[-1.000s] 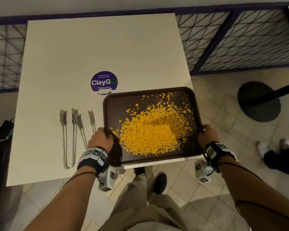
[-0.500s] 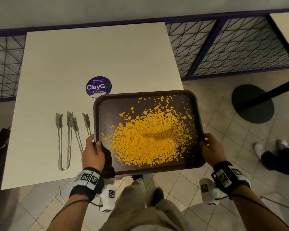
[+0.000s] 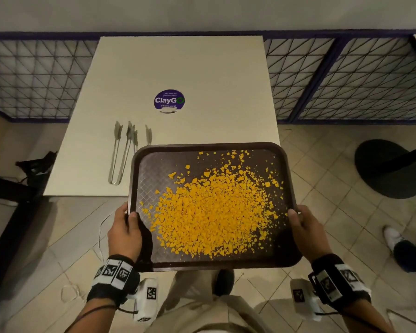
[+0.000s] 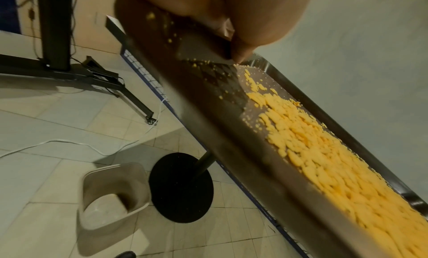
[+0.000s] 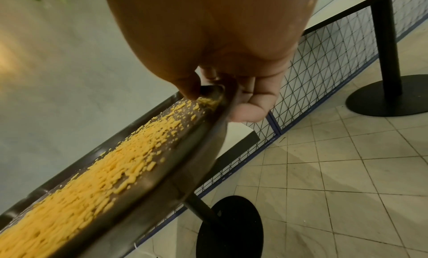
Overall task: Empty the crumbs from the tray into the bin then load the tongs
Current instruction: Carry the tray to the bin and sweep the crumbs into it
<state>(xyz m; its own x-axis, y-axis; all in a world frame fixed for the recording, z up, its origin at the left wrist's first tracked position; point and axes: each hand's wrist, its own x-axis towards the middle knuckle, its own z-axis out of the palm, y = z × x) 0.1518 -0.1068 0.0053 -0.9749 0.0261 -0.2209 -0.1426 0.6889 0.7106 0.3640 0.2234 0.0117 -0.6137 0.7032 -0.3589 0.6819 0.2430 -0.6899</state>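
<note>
**Q:** Head view first: where is the tray (image 3: pixel 283 164), and how will it handle?

**A:** It is held up off the worktop (image 3: pixel 178 68), just near of its near right corner and over the floor. It looks like stiff, light plastic. The trouble is the crumbs (image 3: pixel 211 207): loose and dry, heaped toward the near middle, so I'd expect any tilt to send them sliding. The two side rims are the sensible hold.

**Q:** And the hands?

**A:** The left hand (image 3: pixel 124 233) pinches the left rim near the near corner, thumb on top and fingers below. The right hand (image 3: pixel 306 230) grips the right rim the same way. Both wrists sit low, forearms reaching forward.

**Q:** The bin (image 4: pixel 113 198)?

**A:** On the floor by the table's round base, seen from the left wrist. The tongs (image 3: pixel 120 152) lie on the worktop, left of the tray.
</note>
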